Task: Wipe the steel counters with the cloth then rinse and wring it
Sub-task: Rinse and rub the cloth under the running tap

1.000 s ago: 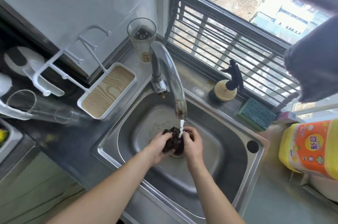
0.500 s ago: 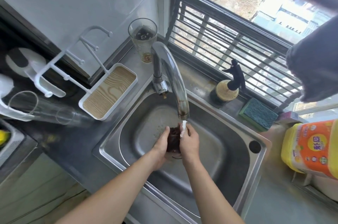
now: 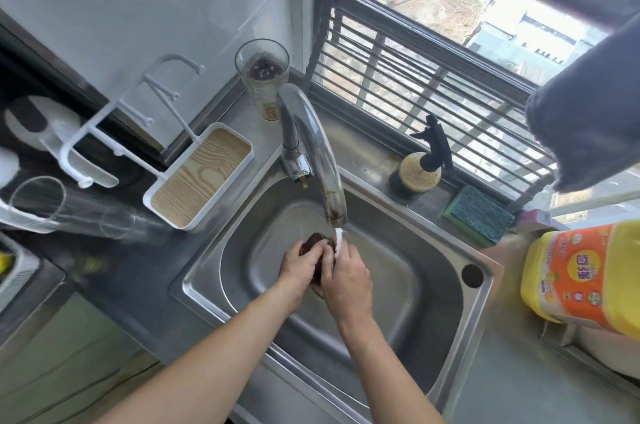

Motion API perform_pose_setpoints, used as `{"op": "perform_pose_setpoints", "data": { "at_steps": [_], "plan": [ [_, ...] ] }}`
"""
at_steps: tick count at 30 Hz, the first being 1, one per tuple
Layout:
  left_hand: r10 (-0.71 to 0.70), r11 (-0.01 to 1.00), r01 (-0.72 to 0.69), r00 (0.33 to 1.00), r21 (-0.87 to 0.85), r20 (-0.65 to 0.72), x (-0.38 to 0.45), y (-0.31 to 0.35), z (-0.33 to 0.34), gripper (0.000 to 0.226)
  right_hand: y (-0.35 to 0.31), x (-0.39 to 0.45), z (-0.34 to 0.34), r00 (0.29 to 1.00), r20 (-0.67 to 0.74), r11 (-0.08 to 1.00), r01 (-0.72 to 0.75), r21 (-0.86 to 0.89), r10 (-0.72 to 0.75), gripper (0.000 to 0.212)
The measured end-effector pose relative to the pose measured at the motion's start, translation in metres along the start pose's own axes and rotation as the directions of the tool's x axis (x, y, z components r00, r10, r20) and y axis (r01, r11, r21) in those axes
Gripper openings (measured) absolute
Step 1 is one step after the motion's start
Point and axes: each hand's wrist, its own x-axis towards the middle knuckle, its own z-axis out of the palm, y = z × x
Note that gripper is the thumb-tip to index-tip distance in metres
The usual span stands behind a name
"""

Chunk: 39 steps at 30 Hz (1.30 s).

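Low in the middle of the frame, my left hand [image 3: 300, 261] and right hand [image 3: 346, 276] are both clenched round the dark cloth [image 3: 316, 241], bunched between them over the sink [image 3: 446, 243] basin, right under the running faucet [image 3: 322, 160]. Squeezing under the stream could spray water back over the wiped counter [image 3: 512, 385], or the slick wad could slip toward the drain. The yellow detergent jug [image 3: 581, 271] at right has an orange label, print too blurred to read.
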Motion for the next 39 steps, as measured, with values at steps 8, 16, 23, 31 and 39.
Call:
{"op": "perform_pose_setpoints", "data": {
  "at_steps": [8, 16, 23, 31, 39],
  "plan": [
    [-0.248, 0.967, 0.254, 0.952, -0.013, 0.182, -0.01, -0.006, -0.002, 0.055, 0.018, -0.008, -0.007, 0.986, -0.114, 0.943, 0.15, 0.296, -0.121, 0.018],
    [0.082, 0.983, -0.088, 0.996, 0.159, 0.047, -0.001, -0.014, 0.015, 0.026, 0.019, 0.001, 0.009, 0.973, 0.036, 0.865, -0.218, 0.453, 0.227, 0.023],
    [0.093, 0.978, -0.084, 0.995, 0.19, -0.038, 0.015, -0.016, 0.019, 0.037, 0.004, 0.007, 0.012, 0.945, -0.004, 0.832, -0.285, 0.475, 0.326, 0.044],
    [0.066, 0.968, -0.046, 0.995, 0.246, -0.073, 0.01, -0.01, 0.013, 0.045, 0.002, 0.011, 0.01, 0.927, 0.032, 0.842, -0.354, 0.407, 0.374, 0.039],
    [0.119, 0.903, -0.139, 0.99, 0.407, 0.074, 0.0, -0.008, 0.004, 0.043, 0.009, 0.02, 0.004, 0.863, 0.245, 0.803, -0.502, 0.322, 0.441, 0.045]
  ]
}}
